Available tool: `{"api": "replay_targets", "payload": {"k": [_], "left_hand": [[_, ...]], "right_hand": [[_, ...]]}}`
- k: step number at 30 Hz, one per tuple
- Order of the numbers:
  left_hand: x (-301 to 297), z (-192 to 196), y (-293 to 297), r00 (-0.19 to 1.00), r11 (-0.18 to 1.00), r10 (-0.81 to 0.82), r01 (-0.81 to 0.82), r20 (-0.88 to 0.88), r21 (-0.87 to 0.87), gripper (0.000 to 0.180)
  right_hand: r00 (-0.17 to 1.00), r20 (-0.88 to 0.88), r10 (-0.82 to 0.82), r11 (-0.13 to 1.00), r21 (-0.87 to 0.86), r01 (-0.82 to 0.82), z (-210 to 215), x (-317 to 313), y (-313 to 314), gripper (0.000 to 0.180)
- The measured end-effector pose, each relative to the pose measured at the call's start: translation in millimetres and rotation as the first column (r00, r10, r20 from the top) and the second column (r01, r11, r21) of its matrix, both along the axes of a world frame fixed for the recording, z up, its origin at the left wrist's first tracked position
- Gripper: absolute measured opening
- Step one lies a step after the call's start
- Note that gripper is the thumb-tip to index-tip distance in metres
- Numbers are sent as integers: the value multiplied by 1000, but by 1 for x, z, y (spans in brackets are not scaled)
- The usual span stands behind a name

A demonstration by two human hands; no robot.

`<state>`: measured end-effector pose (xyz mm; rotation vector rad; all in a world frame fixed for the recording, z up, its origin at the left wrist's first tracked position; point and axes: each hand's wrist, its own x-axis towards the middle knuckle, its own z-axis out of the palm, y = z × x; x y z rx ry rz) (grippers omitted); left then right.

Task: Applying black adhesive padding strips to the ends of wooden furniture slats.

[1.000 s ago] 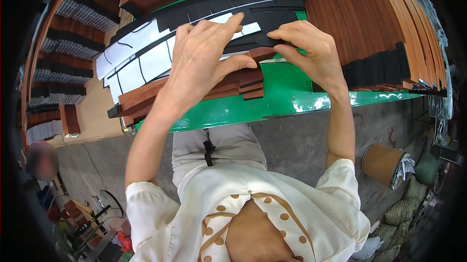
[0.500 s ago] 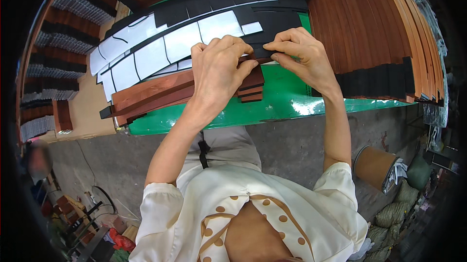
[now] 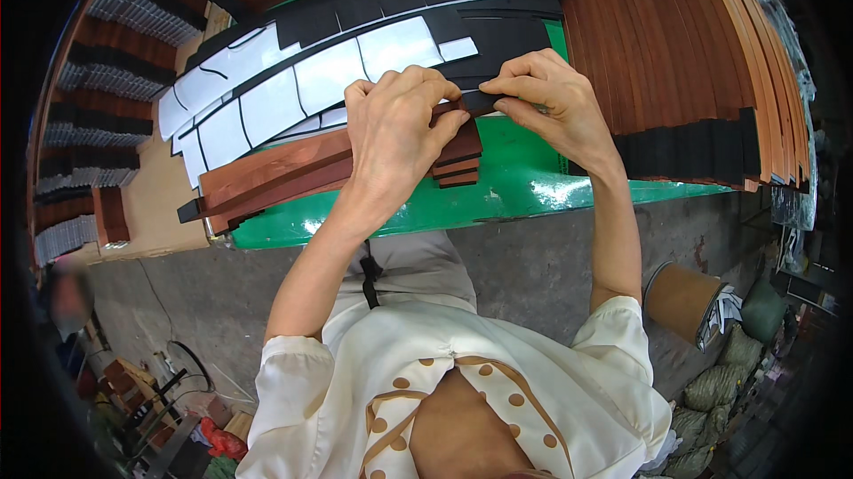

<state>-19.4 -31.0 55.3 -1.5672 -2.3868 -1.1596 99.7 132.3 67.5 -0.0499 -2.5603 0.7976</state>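
A long reddish-brown wooden strip (image 3: 284, 172) slants across the near part of the green table, its left end covered in black. Near its right end, my left hand (image 3: 386, 128) grips the strip between thumb and fingers. My right hand (image 3: 555, 106) is closed in a pinch on a black piece (image 3: 480, 102) at that same end; the fingertips partly hide it. Below the strip lie more brown wooden pieces (image 3: 458, 168). Just beyond my hands are black sheets (image 3: 506, 35) cut into rectangles and glossy white sheets (image 3: 329, 66).
Tall rows of brown boards with black ends (image 3: 657, 61) stand on the right. Stacked black-ended boards (image 3: 107, 79) fill the left side over a cardboard surface (image 3: 160, 203). A brown drum (image 3: 684, 301) stands on the floor at right. At far left a person (image 3: 71, 301) is partly visible.
The view has shifted very slightly. Both hands keep nearly the same pose and hold at the strip's right end.
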Motion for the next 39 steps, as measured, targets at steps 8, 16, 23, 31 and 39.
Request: {"api": "replay_targets", "payload": {"k": [8,16,23,31,39], "left_hand": [[0,1,-1,1000,1000,3,-3,-10,4,16],[0,4,-1,1000,998,-18,17,-21,-63,23],[0,2,-2,997,999,-30,28,-72,-24,23],[0,2,-3,989,995,-79,85,-128,44,21],[1,0,-2,991,997,-64,69,-115,43,20]], "right_hand": [[1000,-5,12,1000,9,-12,-1,-1,1,20],[1000,17,23,1000,4,-23,0,-1,4,21],[999,18,44,999,-23,-44,-1,-2,5,21],[991,82,103,982,-165,-88,-4,0,13,24],[999,34,-18,960,-279,27,-12,11,14,23]]}}
